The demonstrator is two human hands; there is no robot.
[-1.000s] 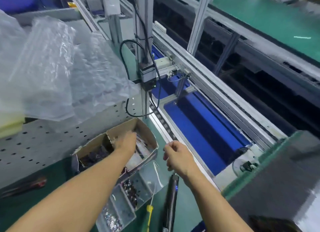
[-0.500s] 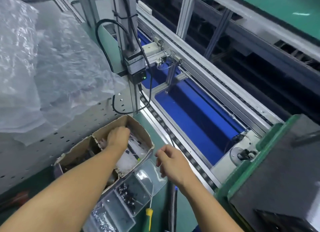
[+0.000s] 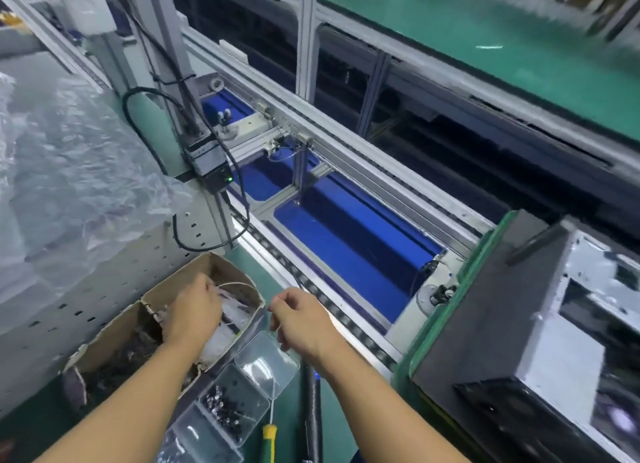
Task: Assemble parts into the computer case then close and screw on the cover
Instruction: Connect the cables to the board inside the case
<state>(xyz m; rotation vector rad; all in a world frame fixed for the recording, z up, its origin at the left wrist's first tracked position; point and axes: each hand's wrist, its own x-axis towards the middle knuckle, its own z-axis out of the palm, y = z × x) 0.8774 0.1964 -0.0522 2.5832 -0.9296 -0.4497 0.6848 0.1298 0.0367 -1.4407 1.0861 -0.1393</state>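
Observation:
My left hand reaches down into the far compartment of a cardboard box filled with small clear bags. Its fingers are curled round a thin white tie that loops out beside them. My right hand hovers just right of the box, above a clear screw tray, with fingers curled and thumb against forefinger. Whether it pinches anything is not visible. The computer case, dark grey with its open side up, stands on a green pallet at the right.
A yellow-handled screwdriver and a black electric screwdriver lie between my forearms. Bubble wrap covers a perforated panel at left. A cabled post with a small box stands behind the cardboard box. The blue conveyor runs diagonally.
The view has swung right, bringing more of the case into sight. My left hand has stayed in the box and a white loop now shows at its fingers. My right hand has barely moved.

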